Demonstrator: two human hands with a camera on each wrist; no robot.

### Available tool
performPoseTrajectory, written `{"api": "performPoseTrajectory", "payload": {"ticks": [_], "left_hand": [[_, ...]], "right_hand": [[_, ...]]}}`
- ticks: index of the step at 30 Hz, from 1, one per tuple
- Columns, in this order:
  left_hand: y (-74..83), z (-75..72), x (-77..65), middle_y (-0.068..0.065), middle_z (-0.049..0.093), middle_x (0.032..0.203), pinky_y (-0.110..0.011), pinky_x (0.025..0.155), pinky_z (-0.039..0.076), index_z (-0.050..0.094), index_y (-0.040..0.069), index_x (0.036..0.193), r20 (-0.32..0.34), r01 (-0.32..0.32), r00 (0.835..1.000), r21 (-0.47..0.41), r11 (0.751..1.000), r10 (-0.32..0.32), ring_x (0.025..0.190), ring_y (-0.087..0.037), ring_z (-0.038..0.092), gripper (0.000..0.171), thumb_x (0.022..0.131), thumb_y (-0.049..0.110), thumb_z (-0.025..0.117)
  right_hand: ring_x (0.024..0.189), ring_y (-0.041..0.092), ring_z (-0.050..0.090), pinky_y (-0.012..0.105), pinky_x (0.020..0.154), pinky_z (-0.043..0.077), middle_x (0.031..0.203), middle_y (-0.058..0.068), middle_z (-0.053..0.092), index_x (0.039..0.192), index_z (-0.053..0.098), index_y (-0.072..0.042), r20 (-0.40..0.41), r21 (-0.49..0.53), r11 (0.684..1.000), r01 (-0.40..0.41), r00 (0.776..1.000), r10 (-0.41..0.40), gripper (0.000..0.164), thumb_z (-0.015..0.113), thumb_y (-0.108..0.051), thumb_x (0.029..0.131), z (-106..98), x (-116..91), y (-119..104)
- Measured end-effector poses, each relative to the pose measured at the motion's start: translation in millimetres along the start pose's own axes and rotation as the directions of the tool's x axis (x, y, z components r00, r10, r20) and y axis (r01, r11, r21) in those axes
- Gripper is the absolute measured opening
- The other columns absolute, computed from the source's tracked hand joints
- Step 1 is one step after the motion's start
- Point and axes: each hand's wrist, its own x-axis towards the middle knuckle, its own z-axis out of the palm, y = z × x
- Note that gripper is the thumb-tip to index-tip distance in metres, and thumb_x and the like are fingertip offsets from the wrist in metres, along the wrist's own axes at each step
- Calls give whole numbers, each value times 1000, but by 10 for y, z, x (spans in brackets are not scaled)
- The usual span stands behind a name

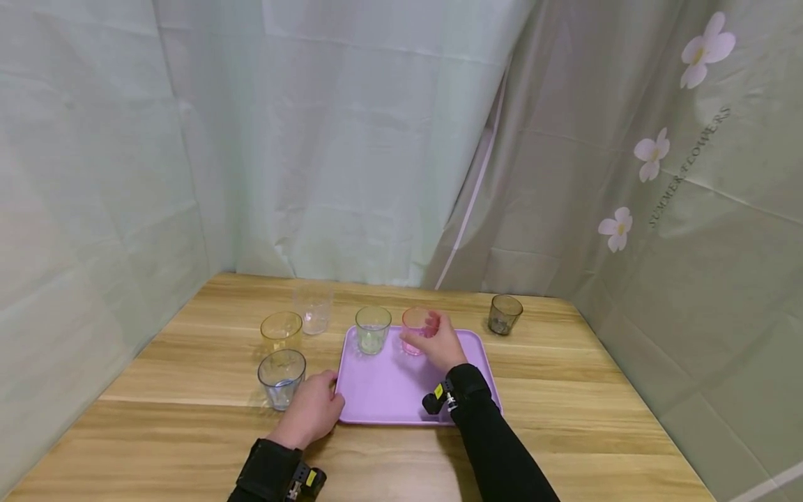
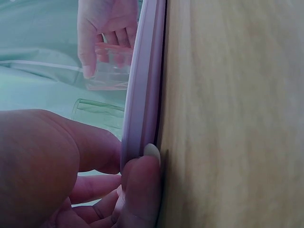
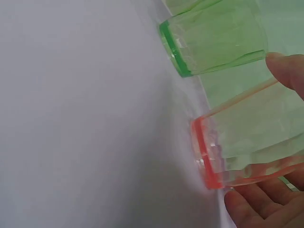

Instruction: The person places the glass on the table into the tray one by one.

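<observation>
1. Pale curtains (image 1: 376,139) wall in the back and both sides; the right one carries printed flowers (image 1: 651,155) and the words "SUMMER FLOWERS".
2. The wooden tabletop (image 1: 583,418) bears everything else.
3. A purple tray (image 1: 383,394) lies flat near its middle, holding the green glass and, by its far edge, the pink glass; the right forearm, in a dark sleeve (image 1: 502,446), crosses its near right corner.
4. The left hand (image 1: 314,411) pinches the tray's left rim, fingers closed on it.
5. The right hand (image 1: 442,341) reaches over the tray, thumb and fingers curled round opposite sides of the pink glass and partly covering it.
6. Left of the tray stand three upright glasses: the clear glass (image 1: 314,307) farthest back, the yellow glass (image 1: 281,333) nearer, and the blue glass (image 1: 282,380) nearest, just beside the left hand.
7. The pink glass (image 1: 413,322) is upright; whether its base bears on the tray cannot be told.
8. The green glass (image 1: 373,331) stands upright just left of it.
9. A dark brown glass (image 1: 505,315) stands apart, beyond the tray's far right corner.
</observation>
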Motion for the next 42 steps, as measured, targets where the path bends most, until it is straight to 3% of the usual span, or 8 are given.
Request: {"api": "performPoseTrajectory", "payload": {"ticks": [13, 19, 35, 42], "left_hand": [[26, -6, 7, -6, 55, 75, -34, 68, 48, 64, -14, 137, 10, 10, 1000, 21, 1000, -10, 72, -20, 58, 42, 100, 5, 65], [20, -4, 7, -5, 52, 72, -33, 64, 44, 63, -14, 138, 11, 16, 1000, 11, 1000, -16, 67, -19, 56, 42, 100, 5, 65], [4, 4, 19, -6, 55, 75, -33, 66, 45, 64, -13, 137, 14, 16, 1000, 22, 1000, -17, 71, -20, 57, 42, 100, 6, 66], [8, 4, 26, -6, 57, 79, -36, 70, 49, 65, -13, 136, 12, 14, 1000, 31, 999, -14, 75, -21, 59, 41, 100, 6, 67]], "right_hand": [[144, 44, 56, 55, 124, 44, 158, 28, 53, 162, 38, 2, -5, 42, 998, 36, 999, -36, 95, 90, -33, 90, -116, -16, -141], [150, 44, 51, 56, 126, 42, 163, 26, 49, 163, 38, -2, -6, 83, 996, 33, 999, -32, 93, 88, -35, 91, -184, -43, -236], [153, 44, 49, 57, 126, 42, 163, 26, 49, 164, 37, -3, -33, 32, 998, 56, 998, -55, 92, 86, -38, 95, -348, -40, -329], [154, 44, 48, 56, 127, 42, 163, 23, 49, 163, 38, -5, -55, 55, 997, 60, 997, -57, 89, 86, -36, 94, -444, 13, -322]]}}
